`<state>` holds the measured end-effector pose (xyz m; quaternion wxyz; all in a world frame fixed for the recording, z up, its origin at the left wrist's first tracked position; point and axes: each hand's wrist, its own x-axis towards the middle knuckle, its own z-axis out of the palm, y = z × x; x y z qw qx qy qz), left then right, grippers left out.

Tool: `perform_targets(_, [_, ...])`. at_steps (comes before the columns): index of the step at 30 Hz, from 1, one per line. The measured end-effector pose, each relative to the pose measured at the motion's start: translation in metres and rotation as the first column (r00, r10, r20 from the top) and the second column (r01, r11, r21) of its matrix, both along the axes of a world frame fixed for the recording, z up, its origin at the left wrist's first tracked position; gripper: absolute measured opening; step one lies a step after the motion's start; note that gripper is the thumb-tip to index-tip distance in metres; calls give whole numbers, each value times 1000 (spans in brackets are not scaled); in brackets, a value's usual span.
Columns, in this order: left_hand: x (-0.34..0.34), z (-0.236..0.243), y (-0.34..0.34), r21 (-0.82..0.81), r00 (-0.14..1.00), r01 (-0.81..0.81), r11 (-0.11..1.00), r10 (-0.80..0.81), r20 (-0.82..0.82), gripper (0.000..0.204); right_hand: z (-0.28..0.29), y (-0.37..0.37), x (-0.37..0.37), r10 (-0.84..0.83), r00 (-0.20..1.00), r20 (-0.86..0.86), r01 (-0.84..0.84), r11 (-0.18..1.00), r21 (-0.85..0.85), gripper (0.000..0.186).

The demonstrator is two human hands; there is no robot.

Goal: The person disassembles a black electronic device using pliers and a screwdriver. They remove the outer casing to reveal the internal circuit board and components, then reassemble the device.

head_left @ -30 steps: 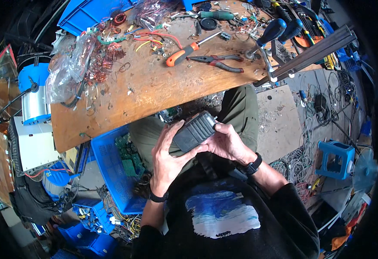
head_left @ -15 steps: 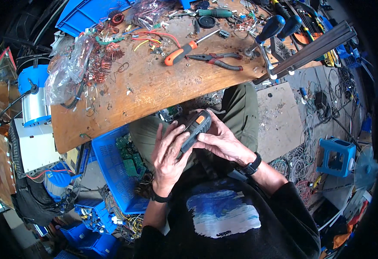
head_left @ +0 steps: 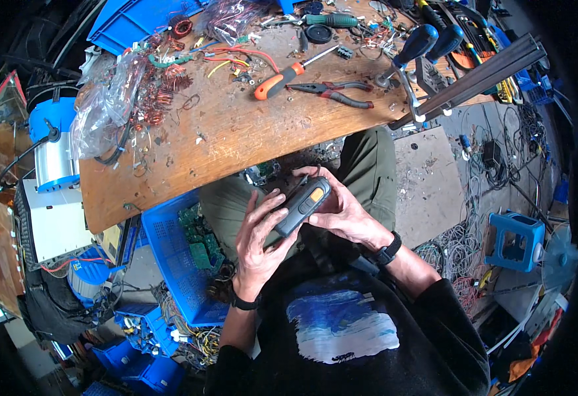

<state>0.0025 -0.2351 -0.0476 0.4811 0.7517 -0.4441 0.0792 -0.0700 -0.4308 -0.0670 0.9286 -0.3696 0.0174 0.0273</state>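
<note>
At the far left a blue-capped silver cylinder (head_left: 52,153) stands beside the worn wooden workbench (head_left: 236,132), partly cut off by the dark rim. A clear plastic bag of copper wire coils (head_left: 114,105) lies on the bench's left end; its contents are hard to make out. Below, a blue plastic crate (head_left: 170,264) holds green circuit boards, half hidden by the person's knee. The left hand (head_left: 259,241) cups a dark grey handheld device with an orange button (head_left: 301,206) over the lap, fingers curled round its underside. The right hand (head_left: 342,211) grips its upper end, fingertips hidden behind it. An orange-handled screwdriver (head_left: 282,78) and red-handled pliers (head_left: 338,92) rest on the bench above.
</note>
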Motion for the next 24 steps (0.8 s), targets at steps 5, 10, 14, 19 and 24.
perform_targets(5, [-1,1,3,9,1000,0,1000,1,-22,62,0,-1,0,-2,1000,18,2,1000,-1,86])
perform_targets(10, [-1,1,3,4,999,7,1000,-7,-41,60,-5,-3,0,19,999,43,-18,1000,-7,85])
perform_targets(14, [-1,1,3,21,999,12,1000,-11,-53,59,-6,-2,0,7,998,56,-9,1000,29,85])
perform_targets(19, [-2,-2,2,8,998,6,1000,-5,-58,58,-1,-2,1,8,999,50,-9,1000,7,85])
perform_targets(24, [-2,-5,2,-11,997,-3,1000,2,-72,59,-3,-4,1,16,999,33,-15,999,-30,82])
